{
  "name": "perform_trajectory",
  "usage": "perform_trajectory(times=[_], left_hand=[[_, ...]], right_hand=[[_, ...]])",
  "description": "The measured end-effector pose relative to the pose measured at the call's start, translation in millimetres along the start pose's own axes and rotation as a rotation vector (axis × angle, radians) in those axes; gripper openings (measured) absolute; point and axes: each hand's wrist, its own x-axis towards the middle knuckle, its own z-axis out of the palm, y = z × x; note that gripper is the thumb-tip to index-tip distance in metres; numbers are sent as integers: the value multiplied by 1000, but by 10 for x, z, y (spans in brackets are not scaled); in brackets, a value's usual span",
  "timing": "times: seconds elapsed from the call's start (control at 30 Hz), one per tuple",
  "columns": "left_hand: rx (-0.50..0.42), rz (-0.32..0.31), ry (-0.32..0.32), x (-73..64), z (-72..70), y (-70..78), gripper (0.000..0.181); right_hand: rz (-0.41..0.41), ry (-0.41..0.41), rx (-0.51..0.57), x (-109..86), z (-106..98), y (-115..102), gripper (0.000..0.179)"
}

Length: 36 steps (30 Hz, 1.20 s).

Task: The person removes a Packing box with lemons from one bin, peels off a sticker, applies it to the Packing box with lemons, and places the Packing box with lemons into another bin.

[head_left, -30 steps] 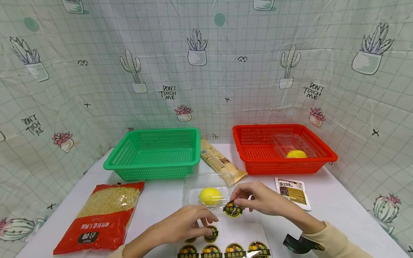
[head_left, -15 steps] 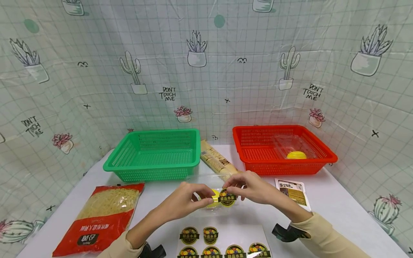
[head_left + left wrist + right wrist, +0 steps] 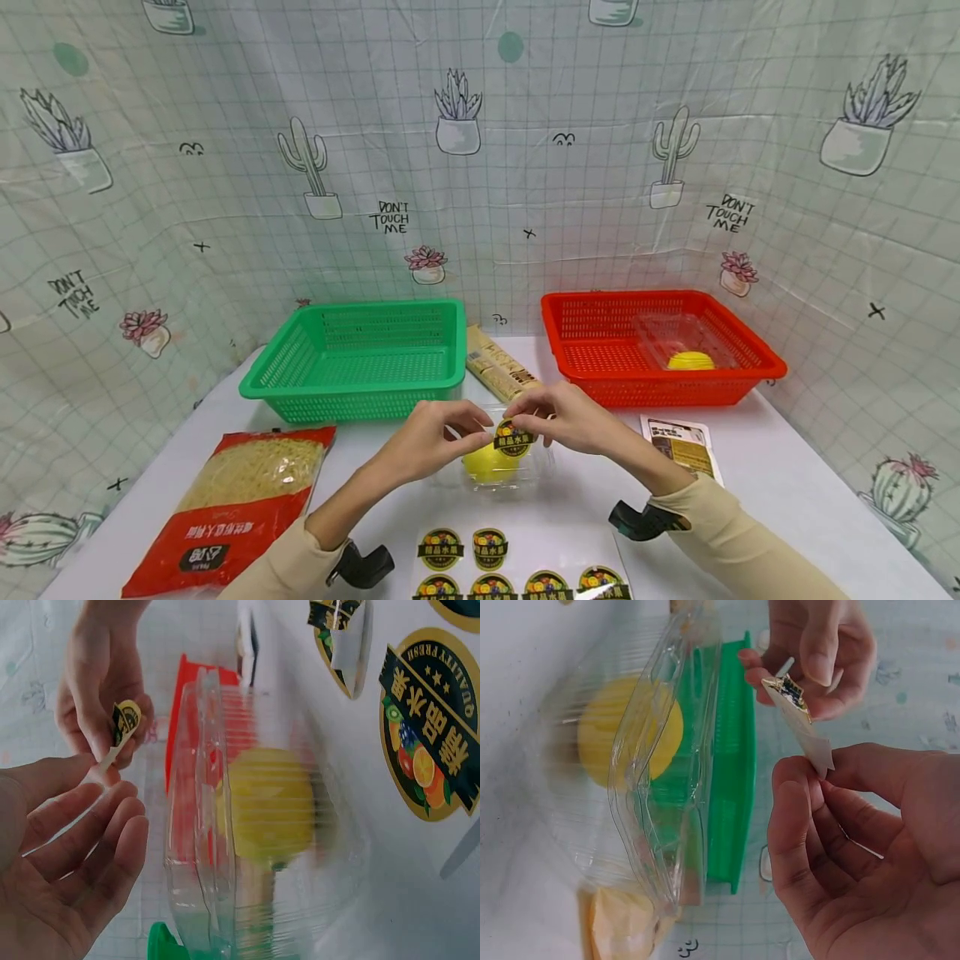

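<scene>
Right hand (image 3: 570, 417): thumb and fingers pinch a round, black-and-gold fruit sticker (image 3: 513, 439) by its edge, above the clear, ribbed plastic box (image 3: 532, 475).
Left hand (image 3: 427, 437): fingers relaxed, tips just beside the sticker's other side (whether they touch it, I cannot tell).
Yellow, rounded lemon (image 3: 487, 468): inside that box.
White, flat sheet (image 3: 562, 542): this sticker looks already peeled off; laying it down seems left.
Beige, oblong packet (image 3: 498, 367): close behind the box, tight on that side.
Red, perforated plastic basket (image 3: 667, 392): farther back, right.
White tabletop (image 3: 360, 454): open room left of the box.
</scene>
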Motion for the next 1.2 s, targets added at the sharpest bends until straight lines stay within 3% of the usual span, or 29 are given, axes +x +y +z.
perform_trajectory(times=[0.37, 0.7, 0.93, 1.2], left_hand=[[-35, -56, 25, 48, 11, -159, 14], [-80, -81, 31, 77, 28, -258, 13], [-98, -105, 6, 96, 31, -293, 8], [-105, -127, 4, 107, 29, -329, 8]], right_hand=[[-14, 11, 26, 200, 78, 87, 16], [28, 10, 60, 304, 167, 154, 18], [23, 15, 74, 326, 189, 166, 17], [22, 26, 107, 288, 195, 173, 30]])
